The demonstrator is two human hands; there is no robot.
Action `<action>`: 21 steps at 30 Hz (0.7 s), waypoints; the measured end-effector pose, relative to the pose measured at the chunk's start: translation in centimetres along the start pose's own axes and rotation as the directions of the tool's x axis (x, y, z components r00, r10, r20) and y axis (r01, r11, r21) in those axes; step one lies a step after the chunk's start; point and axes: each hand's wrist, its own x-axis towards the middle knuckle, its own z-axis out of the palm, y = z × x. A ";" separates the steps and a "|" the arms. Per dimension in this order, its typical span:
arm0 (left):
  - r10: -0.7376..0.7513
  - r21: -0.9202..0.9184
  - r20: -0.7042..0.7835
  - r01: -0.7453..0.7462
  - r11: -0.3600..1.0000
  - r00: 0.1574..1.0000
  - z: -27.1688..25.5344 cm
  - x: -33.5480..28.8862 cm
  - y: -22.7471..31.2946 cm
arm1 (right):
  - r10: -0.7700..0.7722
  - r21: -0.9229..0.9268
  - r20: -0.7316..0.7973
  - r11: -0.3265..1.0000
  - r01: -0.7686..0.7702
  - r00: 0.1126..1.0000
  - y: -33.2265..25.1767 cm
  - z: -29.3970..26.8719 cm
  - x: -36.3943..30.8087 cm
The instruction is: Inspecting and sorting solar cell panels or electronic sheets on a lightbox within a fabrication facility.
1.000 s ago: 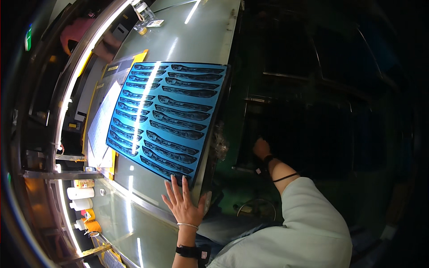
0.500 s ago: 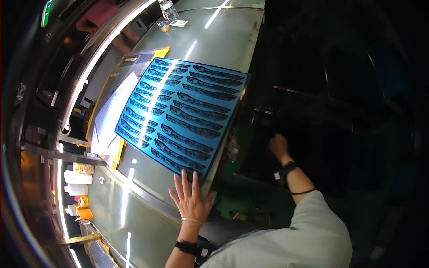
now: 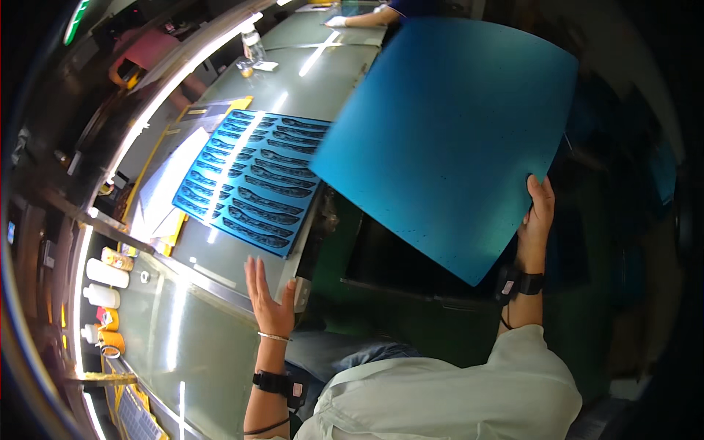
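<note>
The right hand (image 3: 540, 205) grips the lower right edge of a large, plain, glossy blue rectangular sheet (image 3: 455, 139), raised to the right of a flat blue sheet patterned with dark, curved, blade-like shapes (image 3: 253, 180). The left hand (image 3: 273, 314), fingers straight and thumb spread wide, is just below the patterned sheet's near edge. Under the patterned sheet is a grey-green, shiny tabletop (image 3: 308, 92); left of it lies white paper (image 3: 172, 183), and beyond it stands a clear bottle (image 3: 253, 45).
</note>
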 end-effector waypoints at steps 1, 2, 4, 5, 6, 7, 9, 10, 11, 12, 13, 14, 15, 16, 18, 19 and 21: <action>-0.126 -0.305 0.102 0.151 0.940 0.987 -0.8 -0.3 0.2 | 0.046 0.073 -0.146 0.997 -0.035 0.988 1.0 1.0 -0.8; -0.216 -0.552 0.265 0.332 0.765 0.940 -1.6 -0.5 0.5 | 0.027 0.159 -0.249 0.987 0.013 0.968 2.1 1.9 -1.8; -0.248 -0.753 0.347 0.426 0.501 0.905 -3.1 -0.7 1.2 | 0.211 0.249 -0.183 0.955 -0.162 0.960 5.7 4.2 -3.5; -0.168 -0.896 0.393 0.418 0.152 0.904 -4.2 -0.6 1.3 | 0.359 0.203 -0.045 0.917 -0.344 0.932 7.8 5.4 -4.8; -0.107 -0.891 0.435 0.409 -0.197 0.894 -5.1 -0.7 1.4 | 0.410 0.086 0.169 0.900 -0.428 0.896 9.8 6.5 -6.1; -0.128 -0.893 0.401 0.357 -0.274 0.907 -5.9 -1.3 1.7 | 0.432 -0.058 0.322 0.897 -0.438 0.842 12.2 8.6 -7.6; -0.259 -0.926 0.344 0.281 -0.252 0.902 -7.2 -2.0 1.4 | 0.618 0.157 0.442 0.660 -0.734 0.650 15.2 11.3 -11.6; -0.275 -0.930 0.343 0.283 -0.235 0.898 -7.6 -2.3 0.9 | 0.615 0.261 0.569 0.496 -0.829 0.547 16.2 12.4 -13.0; -0.376 -0.951 0.307 0.292 -0.096 0.875 -8.2 -2.7 0.1 | 0.603 0.258 0.585 0.496 -0.829 0.542 16.6 12.9 -14.0; -0.530 -0.946 0.248 0.320 0.047 0.811 -9.1 -3.5 -0.9 | 0.537 0.176 0.595 0.639 -0.749 0.598 16.9 13.8 -14.9; -0.608 -0.960 0.214 0.278 0.012 0.765 -9.8 -4.6 -2.0 | 0.565 0.132 0.603 0.626 -0.769 0.563 16.8 14.9 -16.0; -0.655 -0.972 0.141 0.230 0.053 0.743 -11.2 -5.8 -3.4 | 0.561 0.151 0.641 0.576 -0.803 0.523 16.5 15.8 -17.0; -0.668 -0.963 0.121 0.251 0.102 0.734 -12.5 -7.5 -4.8 | 0.533 0.200 0.715 0.465 -0.862 0.453 16.1 16.7 -18.0; -0.657 -0.953 0.110 0.267 0.143 0.746 -13.8 -9.5 -6.1 | 0.548 0.175 0.776 0.289 -0.941 0.313 15.8 17.5 -18.9; -0.745 -0.936 0.097 0.314 0.157 0.661 -17.3 -13.8 -8.5 | 0.636 -0.009 0.757 0.239 -0.971 0.149 15.2 19.0 -21.1; -0.802 -0.906 0.151 0.406 0.122 0.577 -18.8 -16.0 -9.4 | 0.745 -0.142 0.663 0.223 -0.964 0.075 15.2 19.7 -22.2; -0.877 -0.842 0.220 0.537 0.050 0.427 -20.8 -20.3 -10.8 | 0.696 -0.236 0.718 0.235 -0.943 -0.006 15.3 20.7 -24.2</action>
